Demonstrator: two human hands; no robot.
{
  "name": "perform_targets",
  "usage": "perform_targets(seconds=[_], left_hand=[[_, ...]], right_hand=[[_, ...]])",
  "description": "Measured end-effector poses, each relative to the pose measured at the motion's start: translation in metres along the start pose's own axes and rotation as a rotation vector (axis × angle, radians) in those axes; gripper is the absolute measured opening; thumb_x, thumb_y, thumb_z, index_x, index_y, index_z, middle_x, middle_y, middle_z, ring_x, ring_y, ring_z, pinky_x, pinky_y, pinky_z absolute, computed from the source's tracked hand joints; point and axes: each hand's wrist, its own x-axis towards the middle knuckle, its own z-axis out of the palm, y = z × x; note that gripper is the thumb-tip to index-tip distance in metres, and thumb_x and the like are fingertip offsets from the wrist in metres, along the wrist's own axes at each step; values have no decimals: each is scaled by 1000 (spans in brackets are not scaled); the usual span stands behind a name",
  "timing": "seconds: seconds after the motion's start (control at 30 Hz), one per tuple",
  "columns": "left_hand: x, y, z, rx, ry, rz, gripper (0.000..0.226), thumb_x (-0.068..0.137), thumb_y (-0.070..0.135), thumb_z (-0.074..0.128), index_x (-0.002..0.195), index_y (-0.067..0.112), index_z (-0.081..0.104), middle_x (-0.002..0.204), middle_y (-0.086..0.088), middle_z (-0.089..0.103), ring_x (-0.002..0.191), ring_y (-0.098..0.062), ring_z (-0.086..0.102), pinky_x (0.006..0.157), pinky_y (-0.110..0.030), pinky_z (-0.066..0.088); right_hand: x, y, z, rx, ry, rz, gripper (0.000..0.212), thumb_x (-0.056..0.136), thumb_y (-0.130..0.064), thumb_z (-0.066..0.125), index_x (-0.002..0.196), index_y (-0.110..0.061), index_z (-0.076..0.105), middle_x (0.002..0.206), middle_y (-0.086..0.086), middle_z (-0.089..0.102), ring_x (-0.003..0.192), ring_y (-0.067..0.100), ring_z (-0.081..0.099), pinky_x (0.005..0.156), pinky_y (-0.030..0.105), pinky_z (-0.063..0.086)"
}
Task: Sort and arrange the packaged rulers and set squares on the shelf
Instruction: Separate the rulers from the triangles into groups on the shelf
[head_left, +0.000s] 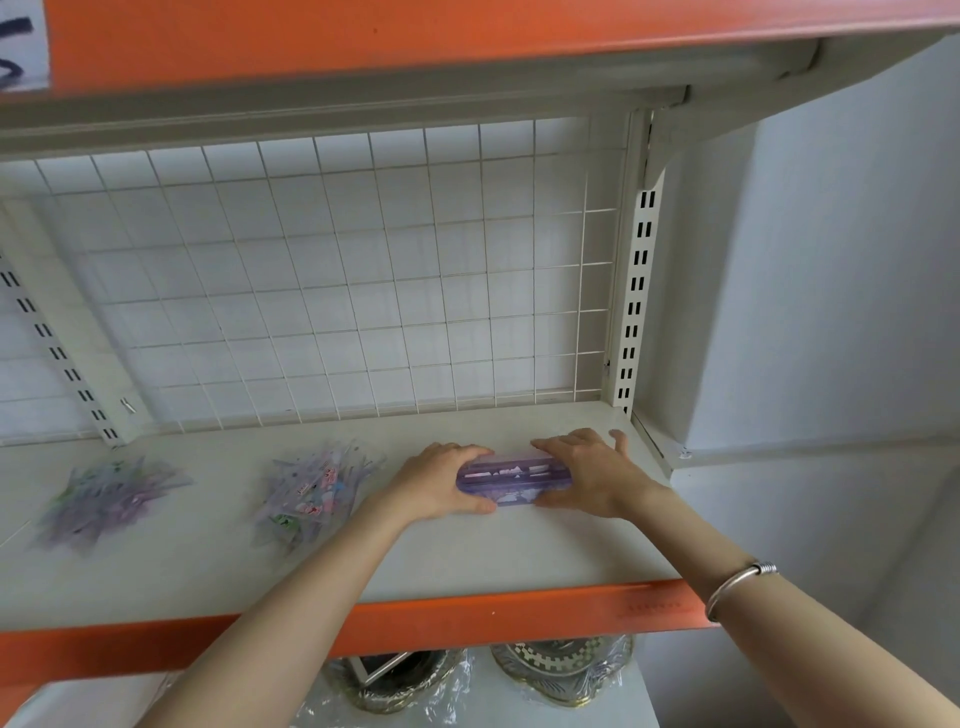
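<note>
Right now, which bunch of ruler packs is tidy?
The purple stack, farthest right, between left hand and right hand; the middle pile and left pile lie scattered.

On the shelf (467, 561), a stack of packaged rulers (511, 478) lies toward the right end, held between the left hand (441, 483) and the right hand (592, 473). Left of it sits a loose pile of packets (311, 493), and another pile (109, 499) lies farther left. A wire grid (332, 270) stands behind, and wrapped trays (561, 670) sit below.
</note>
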Motion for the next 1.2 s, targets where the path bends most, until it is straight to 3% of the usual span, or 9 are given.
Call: perform_targets(seconds=[0.13,0.23,0.33,0.53,0.67,0.77,0.9,1.07,1.2], left_hand=[[7,9,-11,89,-103,-76,72,70,46,79,132,24,50,125,2,57,113,-21,54,95,-32,41],[13,12,-14,48,-155,-123,72,67,41,83,126,17,51,123,0,57,109,-20,55,90,-30,44],[13,14,-15,58,-115,-105,58,65,39,84,111,16,58,106,-1,58,94,-20,55,73,-28,41],[4,11,-7,57,70,-67,54,65,46,81,111,31,57,111,9,62,99,-17,58,80,-30,44],[3,7,-1,29,228,-90,49,60,51,83,100,32,62,103,11,65,96,-14,59,83,-30,43],[5,-2,8,-185,252,-106,45,56,44,88,92,32,64,102,4,62,95,-14,59,84,-31,47],[9,-3,12,-365,228,-70,39,61,24,89,89,25,64,98,2,68,92,-16,62,82,-27,47],[16,-4,1,-308,191,-72,38,62,35,88,90,30,62,91,7,64,87,-14,60,79,-27,45],[14,-10,7,-450,224,-87,55,41,59,82,87,34,63,93,14,67,91,-6,62,81,-23,46]], right_hand=[[13,-2,-10,27,-143,46,74,78,-40,65,144,-28,33,137,-4,49,129,18,40,101,43,23],[19,-5,-13,35,-144,62,69,74,-36,68,137,-25,41,127,-2,51,122,20,42,92,39,27],[20,-6,-11,32,-79,60,55,70,-34,70,120,-22,52,107,-1,47,106,20,43,86,38,29],[15,7,-7,270,5,34,39,65,-24,73,99,-23,55,95,-4,58,87,21,55,73,34,47],[14,14,-5,252,92,41,38,68,-28,74,103,-27,60,99,-7,58,99,18,50,82,35,44],[13,19,0,322,117,69,45,67,-27,77,110,-28,63,108,-3,52,106,18,43,93,36,41],[13,19,2,444,109,75,40,68,-18,77,106,-22,66,102,0,56,93,17,52,81,26,44],[19,18,-3,432,84,85,36,69,-17,75,103,-23,67,100,-1,61,94,20,57,84,30,48],[18,27,-3,356,85,181,46,62,-34,80,105,-33,64,101,-10,57,101,17,55,96,39,43]])
